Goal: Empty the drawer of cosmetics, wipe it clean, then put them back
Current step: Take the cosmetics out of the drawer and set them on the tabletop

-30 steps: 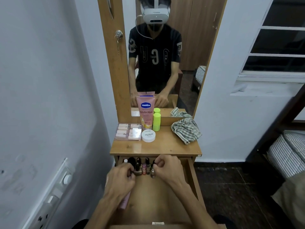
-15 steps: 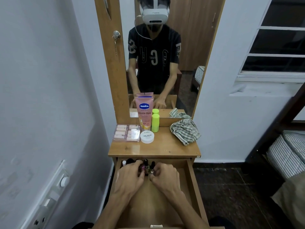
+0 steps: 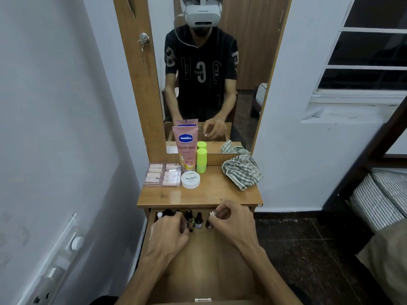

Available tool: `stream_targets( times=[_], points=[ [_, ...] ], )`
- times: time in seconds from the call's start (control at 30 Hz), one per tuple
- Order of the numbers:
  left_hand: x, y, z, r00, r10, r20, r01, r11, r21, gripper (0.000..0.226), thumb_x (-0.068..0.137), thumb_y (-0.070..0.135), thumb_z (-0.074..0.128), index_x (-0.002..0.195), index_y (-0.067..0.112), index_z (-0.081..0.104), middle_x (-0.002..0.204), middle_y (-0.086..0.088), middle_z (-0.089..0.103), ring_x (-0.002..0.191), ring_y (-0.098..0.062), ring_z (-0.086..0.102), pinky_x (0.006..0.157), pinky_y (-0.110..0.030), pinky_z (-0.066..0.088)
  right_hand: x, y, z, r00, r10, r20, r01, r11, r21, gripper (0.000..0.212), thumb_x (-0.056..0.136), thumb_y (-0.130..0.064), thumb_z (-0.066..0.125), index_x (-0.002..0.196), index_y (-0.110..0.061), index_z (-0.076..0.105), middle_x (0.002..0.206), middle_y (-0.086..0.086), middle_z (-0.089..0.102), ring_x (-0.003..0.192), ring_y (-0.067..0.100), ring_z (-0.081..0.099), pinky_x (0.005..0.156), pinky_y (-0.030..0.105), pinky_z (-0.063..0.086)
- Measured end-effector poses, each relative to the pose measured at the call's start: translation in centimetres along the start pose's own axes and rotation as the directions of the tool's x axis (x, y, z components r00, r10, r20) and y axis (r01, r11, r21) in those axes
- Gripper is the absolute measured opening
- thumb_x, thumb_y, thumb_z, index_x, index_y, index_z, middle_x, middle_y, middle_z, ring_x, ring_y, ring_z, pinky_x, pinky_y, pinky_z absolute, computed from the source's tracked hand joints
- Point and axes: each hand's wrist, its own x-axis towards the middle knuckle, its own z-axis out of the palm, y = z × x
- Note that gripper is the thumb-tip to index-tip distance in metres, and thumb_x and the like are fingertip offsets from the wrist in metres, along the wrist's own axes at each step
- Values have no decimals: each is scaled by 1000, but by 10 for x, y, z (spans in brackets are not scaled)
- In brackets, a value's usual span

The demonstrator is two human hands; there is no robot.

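Wooden drawer (image 3: 220,260), pulled open near you: small dark glass bottles (image 3: 193,219) along its far edge. Your left hand (image 3: 169,234) curls among them; grip unclear. Your right hand (image 3: 231,219) pinches one small bottle (image 3: 213,213). Glossy tabletop (image 3: 198,194): pink "Vaseline Gluta-Hya" tube (image 3: 185,148), white round "NAIL POLISH" tub (image 3: 190,180), checked cloth (image 3: 241,171).

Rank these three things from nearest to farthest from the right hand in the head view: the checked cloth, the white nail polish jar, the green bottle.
From the right hand:
1. Checked cloth, crumpled on the right side of the tabletop, straight beyond the hand.
2. White nail polish jar, centre-left of the tabletop, beside the clear box.
3. Green bottle, upright behind the jar, near the mirror.
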Motion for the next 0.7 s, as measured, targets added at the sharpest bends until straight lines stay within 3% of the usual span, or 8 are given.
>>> stream_targets(
  times=[0.2,0.4,0.47,0.57,0.7],
  points=[
    [9,6,-32,993,13,-121,-33,985,-167,13,69,40,66,72,32,56,57,14,61,60,-3,58,56,-21,40,25,-13,-15,996,-19,-88,27,996,90,17,69,-45,77,70,-30,68,65,-20,69,65,-3,66,60,25,58],
    [56,37,-69,978,40,-206,-121,910,-396,13,70,36,73,74,32,61,66,16,65,65,-1,60,54,-21,41,65,-36,-26,988,-47,-150,56,997,58,17,69,-41,81,75,-29,72,66,-18,67,67,-2,64,67,26,59],
    [78,45,-73,969,58,-240,-146,919,-367,13,71,37,76,75,32,64,67,14,64,69,-1,59,57,-21,38,80,-41,-27,987,-60,-152,66,997,35,15,70,-40,79,76,-29,72,66,-17,67,67,0,64,68,29,60],
    [108,52,-72,965,139,-224,-200,939,-280,10,76,32,76,81,28,68,80,13,65,79,-5,59,67,-27,47,99,-46,-27,986,-81,-145,82,997,1,11,73,-38,77,76,-27,73,66,-14,67,67,3,64,70,35,60],
    [134,58,-65,960,177,-216,-214,964,-161,10,81,23,72,90,19,72,88,8,68,85,-16,62,72,-36,54,116,-51,-20,988,-94,-124,90,995,-35,14,70,-40,76,76,-28,73,66,-11,70,68,5,65,70,34,60]
  ],
)
